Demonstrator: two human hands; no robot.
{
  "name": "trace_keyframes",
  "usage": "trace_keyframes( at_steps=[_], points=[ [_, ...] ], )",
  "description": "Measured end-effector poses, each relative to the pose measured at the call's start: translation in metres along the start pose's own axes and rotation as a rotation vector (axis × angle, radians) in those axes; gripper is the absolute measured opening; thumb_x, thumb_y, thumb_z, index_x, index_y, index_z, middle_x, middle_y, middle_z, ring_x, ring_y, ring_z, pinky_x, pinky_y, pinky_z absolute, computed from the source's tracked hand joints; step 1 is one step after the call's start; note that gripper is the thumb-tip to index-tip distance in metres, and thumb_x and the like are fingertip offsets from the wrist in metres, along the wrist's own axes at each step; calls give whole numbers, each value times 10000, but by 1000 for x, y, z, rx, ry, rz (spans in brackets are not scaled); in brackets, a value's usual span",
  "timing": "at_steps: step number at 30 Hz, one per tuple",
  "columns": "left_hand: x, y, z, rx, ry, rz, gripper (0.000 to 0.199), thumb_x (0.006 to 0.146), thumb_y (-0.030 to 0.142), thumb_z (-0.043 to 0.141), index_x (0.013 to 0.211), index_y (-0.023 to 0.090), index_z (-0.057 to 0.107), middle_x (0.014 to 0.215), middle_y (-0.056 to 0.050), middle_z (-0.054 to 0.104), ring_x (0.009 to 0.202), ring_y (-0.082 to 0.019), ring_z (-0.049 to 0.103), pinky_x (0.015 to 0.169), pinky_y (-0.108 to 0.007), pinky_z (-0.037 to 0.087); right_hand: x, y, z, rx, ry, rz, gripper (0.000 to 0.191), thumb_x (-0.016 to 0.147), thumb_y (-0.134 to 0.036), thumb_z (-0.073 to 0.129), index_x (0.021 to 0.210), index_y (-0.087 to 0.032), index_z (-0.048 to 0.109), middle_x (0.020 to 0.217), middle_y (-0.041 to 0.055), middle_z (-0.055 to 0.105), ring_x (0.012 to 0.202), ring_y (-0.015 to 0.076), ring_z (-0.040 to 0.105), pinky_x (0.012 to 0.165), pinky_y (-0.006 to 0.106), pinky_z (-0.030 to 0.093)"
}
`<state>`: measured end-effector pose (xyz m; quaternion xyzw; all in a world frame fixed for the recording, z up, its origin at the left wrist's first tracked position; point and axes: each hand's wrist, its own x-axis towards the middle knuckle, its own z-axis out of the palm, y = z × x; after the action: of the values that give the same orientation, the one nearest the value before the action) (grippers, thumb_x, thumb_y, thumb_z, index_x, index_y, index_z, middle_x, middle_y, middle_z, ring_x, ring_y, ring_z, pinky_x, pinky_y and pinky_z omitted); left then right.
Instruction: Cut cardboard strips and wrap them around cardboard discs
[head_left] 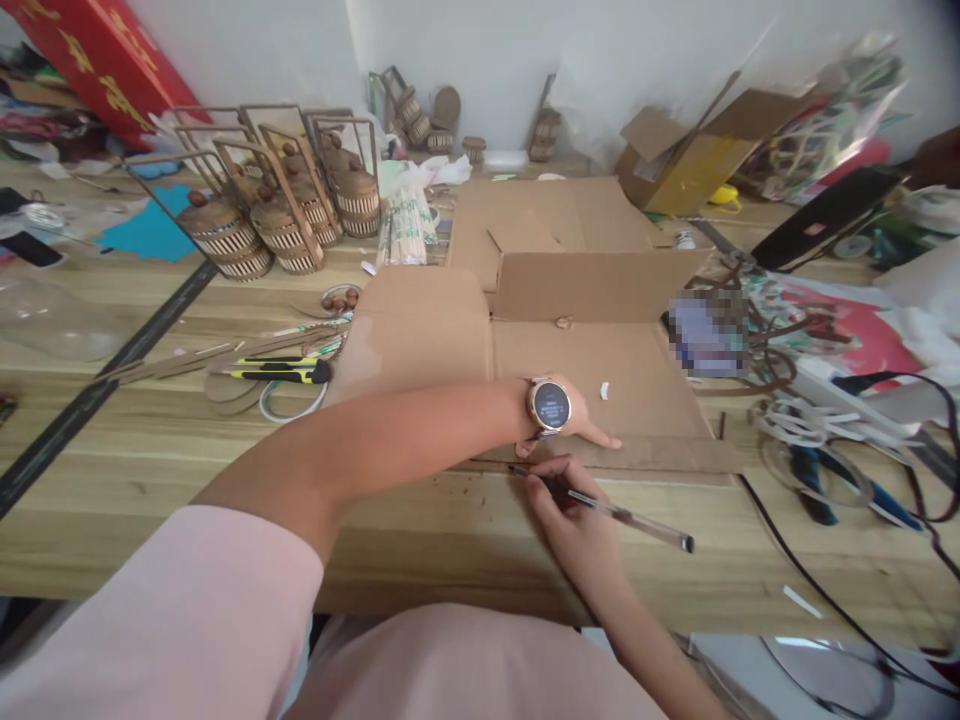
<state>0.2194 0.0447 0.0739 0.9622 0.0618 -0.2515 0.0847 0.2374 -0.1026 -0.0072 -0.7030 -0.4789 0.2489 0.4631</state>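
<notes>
My left hand [581,412], with a round watch [551,405] at the wrist, lies on the cardboard [420,345] with a finger stretched out to the right along its near strip. My right hand [574,510] is closed round a black and clear pen [630,518], just below the left hand. The pen's end at the left meets the near edge of the cardboard. A raised cardboard flap [600,285] stands behind my left hand, and a small white scrap [604,391] lies on the sheet.
Small lidded baskets with tall handles [285,235] stand at the back left. A yellow and black cutter [281,370] lies left of the cardboard. Blue-handled pliers [817,485] and cables are at the right, an open box [675,165] behind.
</notes>
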Motion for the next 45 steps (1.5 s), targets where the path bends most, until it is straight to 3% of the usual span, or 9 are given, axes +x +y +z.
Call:
trace_keyframes(
  at_steps=[5, 11, 17, 21, 23, 26, 33, 42, 45],
  points=[
    [-2, 1, -1, -61, 54, -33, 550, 872, 223, 664, 1348, 474, 550, 976, -78, 743, 857, -305, 682, 766, -401, 485, 1, -2, 2, -26, -5, -19, 134, 807, -327, 580, 710, -234, 578, 653, -5, 643, 593, 150, 553, 553, 262, 438],
    [-3, 2, -4, -102, 41, -58, 396, 962, 409, 520, 1355, 419, 570, 995, -99, 729, 915, -313, 667, 759, -383, 475, 0, 3, 7, -46, 6, -60, 126, 814, -318, 581, 721, -236, 597, 682, 6, 649, 632, 162, 571, 589, 279, 450],
    [-3, 3, -6, -65, 7, -64, 462, 910, 360, 626, 1369, 341, 580, 1037, -117, 737, 903, -319, 677, 756, -382, 497, 0, 4, 5, -52, 2, -66, 147, 825, -338, 568, 724, -233, 590, 700, 9, 672, 622, 159, 593, 575, 270, 461],
    [0, 0, -3, -14, -35, -13, 975, 629, 6, 829, 1413, 461, 473, 1054, -61, 744, 840, -296, 683, 736, -369, 506, 5, 8, -17, -88, 43, -33, 178, 820, -354, 579, 688, -234, 580, 631, -1, 653, 564, 158, 579, 532, 263, 449],
    [-1, 0, -3, 6, -37, 4, 1093, 564, -63, 837, 1429, 474, 440, 1066, -56, 742, 843, -305, 686, 737, -386, 522, 8, 12, -31, -117, 82, -18, 183, 808, -353, 581, 669, -234, 579, 609, 0, 643, 554, 162, 570, 531, 271, 450],
    [-5, 0, -3, 28, -20, 25, 1100, 575, -62, 837, 1450, 456, 418, 1121, -64, 727, 892, -333, 690, 760, -423, 545, 9, 14, -41, -145, 111, -13, 179, 798, -350, 572, 661, -235, 580, 608, 8, 644, 572, 172, 578, 549, 280, 460],
    [2, -1, 0, 65, -59, 42, 1185, 562, -34, 866, 1486, 469, 321, 1141, -76, 718, 941, -350, 695, 766, -455, 567, 5, 13, -24, -179, 75, -31, 237, 820, -403, 554, 663, -230, 593, 630, 7, 651, 602, 172, 595, 578, 279, 466],
    [11, -1, 4, 103, -57, 36, 1218, 504, 21, 918, 1470, 492, 345, 1128, -82, 720, 925, -352, 694, 777, -517, 568, 4, 45, -109, -340, 421, 5, 181, 787, -404, 583, 737, -234, 618, 701, 36, 678, 687, 221, 623, 653, 336, 472],
    [9, 2, 2, 121, -64, 34, 1209, 505, -20, 902, 1466, 477, 363, 1048, -68, 738, 887, -335, 701, 763, -521, 572, 3, 51, -121, -419, 368, -38, 276, 851, -451, 514, 926, -244, 681, 917, 57, 741, 861, 242, 672, 771, 362, 500]
  ],
)
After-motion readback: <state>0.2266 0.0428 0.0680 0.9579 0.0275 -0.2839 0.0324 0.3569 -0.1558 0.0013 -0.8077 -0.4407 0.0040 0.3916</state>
